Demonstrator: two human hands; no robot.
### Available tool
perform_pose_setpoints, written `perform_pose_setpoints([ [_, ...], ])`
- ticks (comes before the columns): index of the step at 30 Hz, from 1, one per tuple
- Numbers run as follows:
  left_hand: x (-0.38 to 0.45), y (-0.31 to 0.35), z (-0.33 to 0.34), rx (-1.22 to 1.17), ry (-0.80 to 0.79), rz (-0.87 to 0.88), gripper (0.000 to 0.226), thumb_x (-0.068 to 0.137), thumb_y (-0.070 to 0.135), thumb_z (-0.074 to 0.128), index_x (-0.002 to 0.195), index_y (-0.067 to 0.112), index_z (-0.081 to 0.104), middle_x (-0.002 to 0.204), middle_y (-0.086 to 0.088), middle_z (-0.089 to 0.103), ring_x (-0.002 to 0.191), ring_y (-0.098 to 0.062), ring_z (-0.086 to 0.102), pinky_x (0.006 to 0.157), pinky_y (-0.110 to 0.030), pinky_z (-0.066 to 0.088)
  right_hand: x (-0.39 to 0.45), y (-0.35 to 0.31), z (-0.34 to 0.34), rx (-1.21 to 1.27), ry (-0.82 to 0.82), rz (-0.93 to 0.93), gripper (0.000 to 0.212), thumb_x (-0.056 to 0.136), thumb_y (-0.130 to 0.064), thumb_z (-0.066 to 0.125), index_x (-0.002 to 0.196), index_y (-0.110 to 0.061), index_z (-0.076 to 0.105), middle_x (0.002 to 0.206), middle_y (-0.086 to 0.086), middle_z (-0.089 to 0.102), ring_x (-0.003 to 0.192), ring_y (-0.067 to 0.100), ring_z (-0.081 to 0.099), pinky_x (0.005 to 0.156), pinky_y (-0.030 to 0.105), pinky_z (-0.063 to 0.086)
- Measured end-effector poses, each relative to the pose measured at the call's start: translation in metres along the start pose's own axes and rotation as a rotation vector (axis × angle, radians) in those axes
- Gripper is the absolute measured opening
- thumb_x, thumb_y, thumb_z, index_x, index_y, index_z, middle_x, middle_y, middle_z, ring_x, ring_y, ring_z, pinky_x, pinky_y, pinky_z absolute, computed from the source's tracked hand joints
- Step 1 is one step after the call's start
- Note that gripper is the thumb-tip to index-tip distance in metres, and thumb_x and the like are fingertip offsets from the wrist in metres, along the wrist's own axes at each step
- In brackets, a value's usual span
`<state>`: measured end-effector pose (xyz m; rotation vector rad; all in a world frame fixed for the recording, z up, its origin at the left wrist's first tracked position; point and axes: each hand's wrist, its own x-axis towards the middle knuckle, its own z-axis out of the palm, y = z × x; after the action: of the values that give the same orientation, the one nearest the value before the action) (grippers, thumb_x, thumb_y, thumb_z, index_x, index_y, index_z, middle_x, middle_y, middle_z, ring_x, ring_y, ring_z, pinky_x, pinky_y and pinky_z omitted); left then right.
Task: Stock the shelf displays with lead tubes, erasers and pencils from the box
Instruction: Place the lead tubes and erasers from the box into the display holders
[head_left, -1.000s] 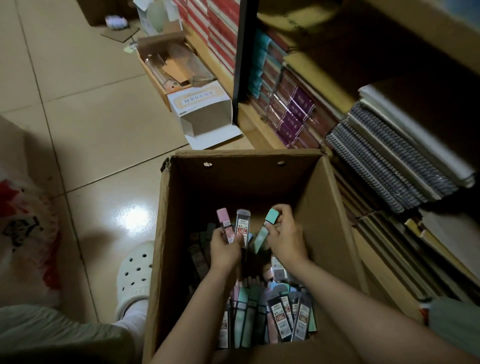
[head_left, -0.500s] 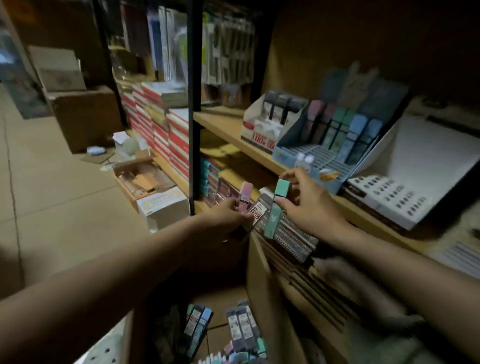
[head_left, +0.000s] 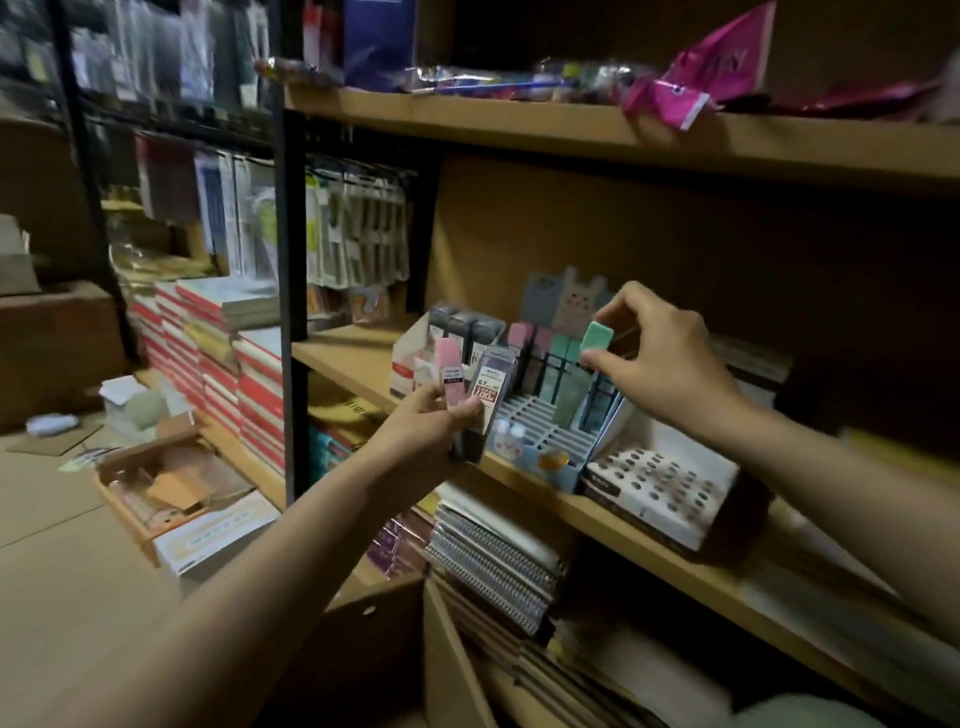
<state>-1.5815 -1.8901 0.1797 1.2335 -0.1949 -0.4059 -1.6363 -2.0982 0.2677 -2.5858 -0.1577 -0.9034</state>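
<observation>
A green lead tube (head_left: 592, 340) is pinched at its top by the right hand (head_left: 657, 358), its lower end set among the slots of the blue display rack (head_left: 550, 441) on the wooden shelf (head_left: 358, 358). 2 tubes, a pink tube (head_left: 451, 376) and a grey tube (head_left: 488, 387), are gripped upright by the left hand (head_left: 431, 423), just left of the rack.

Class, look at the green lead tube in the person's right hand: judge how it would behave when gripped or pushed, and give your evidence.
The green lead tube probably stays stiff: it keeps a straight, boxy shape while the right hand pinches only its top. It seems light, since fingertips alone carry it. Standing alone it might tip, being tall and narrow; the slotted display tray holds similar tubes upright.
</observation>
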Motion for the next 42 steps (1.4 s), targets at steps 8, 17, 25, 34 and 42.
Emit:
perform_pose_setpoints([
  [8,0.027,0.000,-0.003,-0.090,-0.010,0.010,0.022,0.097,0.010,0.051,0.119,0.006,0.055,0.111,-0.014,0.063,0.080,-0.018,0.072,0.059,-0.028,0.058,0.055,0.011,0.028,-0.209,-0.012,-0.009,0.029,0.079,-0.025,0.080,0.097,-0.018,0.058,0.089,0.000,0.069,0.084,0.019,0.067,0.076,0.041,0.057],
  [17,0.051,-0.001,-0.016,-0.122,-0.005,-0.014,0.029,0.096,0.007,0.052,0.125,0.008,0.052,0.120,-0.017,0.060,0.107,-0.031,0.062,0.087,-0.042,0.055,0.074,0.039,0.072,-0.380,-0.069,0.137,0.025,0.080,-0.030,0.078,0.092,-0.019,0.059,0.082,0.003,0.067,0.076,0.024,0.066,0.062,0.032,0.053],
  [25,0.059,-0.009,-0.011,-0.133,-0.043,-0.033,0.025,0.095,0.010,0.054,0.120,0.011,0.054,0.113,-0.013,0.064,0.101,-0.028,0.065,0.083,-0.039,0.057,0.074,0.046,0.086,-0.377,-0.055,0.141,0.026,0.079,-0.031,0.080,0.092,-0.019,0.061,0.086,0.003,0.069,0.079,0.023,0.066,0.067,0.037,0.055],
  [34,0.057,-0.012,-0.007,-0.099,-0.047,-0.040,0.028,0.094,0.010,0.054,0.122,0.008,0.052,0.112,-0.013,0.062,0.101,-0.029,0.064,0.086,-0.043,0.056,0.067,0.041,0.090,-0.623,-0.040,0.066,0.039,0.076,-0.046,0.078,0.098,-0.016,0.065,0.110,0.007,0.056,0.104,0.029,0.053,0.089,0.043,0.045],
  [42,0.051,-0.012,-0.011,-0.084,-0.085,-0.022,0.032,0.093,0.013,0.057,0.124,0.013,0.053,0.118,-0.013,0.065,0.106,-0.030,0.065,0.093,-0.050,0.053,0.050,0.003,0.084,0.233,-0.269,0.202,0.036,0.086,-0.038,0.069,0.117,-0.025,0.056,0.092,-0.006,0.068,0.081,0.011,0.069,0.076,0.032,0.058],
])
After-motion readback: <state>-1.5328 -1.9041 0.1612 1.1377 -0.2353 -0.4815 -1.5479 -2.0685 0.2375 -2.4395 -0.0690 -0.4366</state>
